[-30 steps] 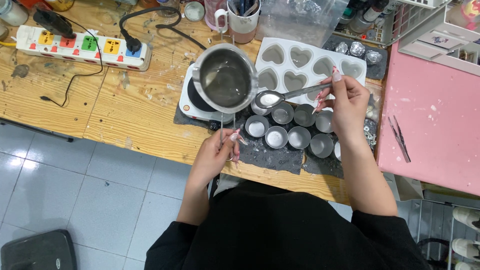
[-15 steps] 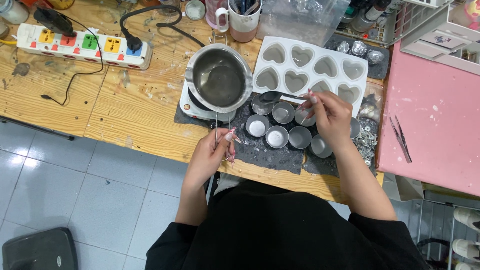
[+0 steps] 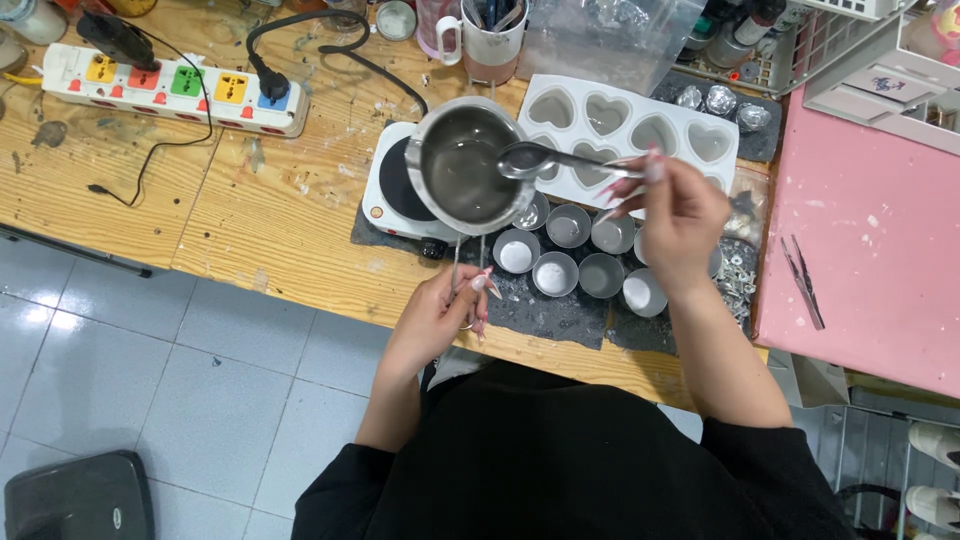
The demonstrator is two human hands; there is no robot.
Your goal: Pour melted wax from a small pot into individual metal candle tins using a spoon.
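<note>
Metal spoon (image 3: 530,160) pinched in our right hand (image 3: 672,215) should stay level over the pot (image 3: 468,165), whose handle our left hand (image 3: 440,318) grips.

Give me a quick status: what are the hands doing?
Left hand grips pot handle. Right hand holds spoon over metal pot. Small cups beside, nothing blocking.

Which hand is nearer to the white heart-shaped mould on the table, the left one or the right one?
The right hand. It holds a spoon directly over the front edge of the heart mould. The left hand is lower down at the table edge, gripping the metal pot handle, clearly apart from the mould.
</note>
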